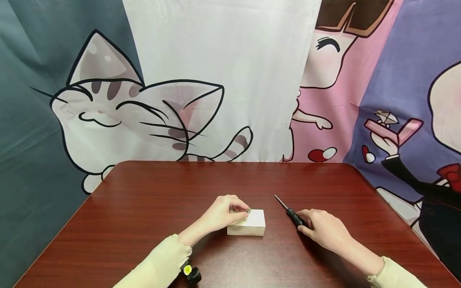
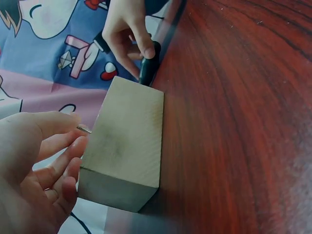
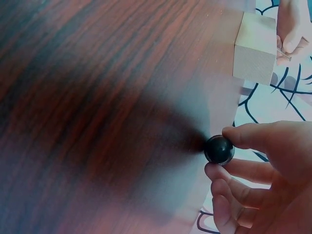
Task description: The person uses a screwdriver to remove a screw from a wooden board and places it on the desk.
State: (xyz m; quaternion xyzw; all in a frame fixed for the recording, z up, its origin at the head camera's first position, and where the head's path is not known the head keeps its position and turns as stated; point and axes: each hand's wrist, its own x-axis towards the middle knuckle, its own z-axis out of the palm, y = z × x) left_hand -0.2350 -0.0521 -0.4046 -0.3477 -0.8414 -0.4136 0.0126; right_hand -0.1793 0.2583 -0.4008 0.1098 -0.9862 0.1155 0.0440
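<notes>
A pale wooden block [image 1: 246, 230] lies on the table in front of the person. Over its top is the left hand [image 1: 224, 215], pinching a small metal screw [image 2: 84, 129] between thumb and finger; the threaded end points at the block's top face. Whether the tip has entered the wood cannot be told. To the right of the block, the right hand [image 1: 325, 230] holds a screwdriver [image 1: 295, 219] by its black handle, thumb on one side and fingers on the other. Its thin metal shaft points away and to the left, apart from the block.
The reddish-brown wooden table [image 1: 144, 208] extends around both hands. Behind it hangs a cloth backdrop [image 1: 270, 80] printed with a cartoon cat and figures. A dark wrist camera [image 1: 193, 275] sits at the left sleeve.
</notes>
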